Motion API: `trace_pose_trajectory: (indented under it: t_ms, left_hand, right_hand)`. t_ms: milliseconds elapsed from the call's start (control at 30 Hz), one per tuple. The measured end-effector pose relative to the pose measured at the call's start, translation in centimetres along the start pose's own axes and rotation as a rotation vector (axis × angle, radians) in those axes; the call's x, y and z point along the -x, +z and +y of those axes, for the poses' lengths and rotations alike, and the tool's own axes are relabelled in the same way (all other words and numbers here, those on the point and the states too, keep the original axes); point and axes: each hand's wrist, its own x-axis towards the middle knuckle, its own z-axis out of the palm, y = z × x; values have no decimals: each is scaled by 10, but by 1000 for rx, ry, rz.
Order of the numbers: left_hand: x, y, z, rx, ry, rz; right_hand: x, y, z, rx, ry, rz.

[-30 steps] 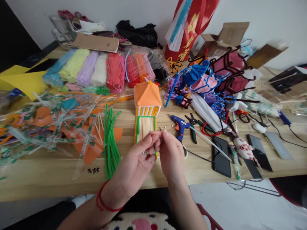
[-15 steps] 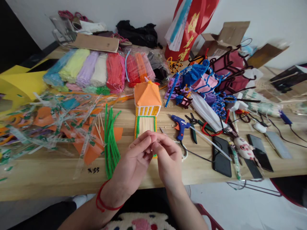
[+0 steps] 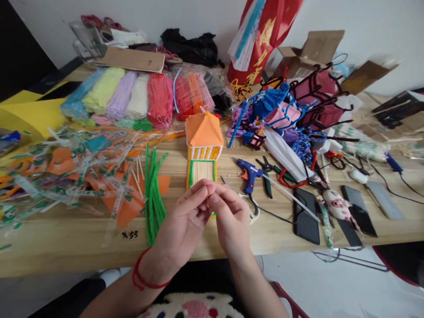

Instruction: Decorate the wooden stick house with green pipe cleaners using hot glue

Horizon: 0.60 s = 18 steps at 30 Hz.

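My left hand and my right hand meet fingertip to fingertip, thumbs and fingers pinched together. Whatever lies between them is too small or hidden to name. Just beyond them stands a little craft house with an orange pyramid roof and white and yellow striped walls. In front of the house lies a panel of thin wooden sticks edged in green and yellow; my hands cover its near part. Green pipe cleaners lie left of my hands. To the right rests a blue hot glue gun.
Pliers and a black phone lie right of the glue gun. Orange scraps and plastic wrappers spread over the left side. Bagged pipe cleaners line the back, with a red bag and pink and blue craft pieces farther right.
Both hands stay pinched together in nearly the same place, with only slight finger movement. A blue object shows at the far left edge by the yellow sheet.
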Motion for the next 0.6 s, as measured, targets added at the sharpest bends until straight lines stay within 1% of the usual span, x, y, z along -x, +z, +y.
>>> trace_pose_trajectory:
  t_ms: [367,467,600]
  left_hand:
    - [-3,0,3,29,3,15]
    - [-5,-1,3,17,99,11]
    - [-6,-1,1,-122,297,40]
  right_hand:
    - [-1,1,-4,126,12,69]
    - [1,0,-3,192,-20,112]
    - [5,0,-4,366,-115,154]
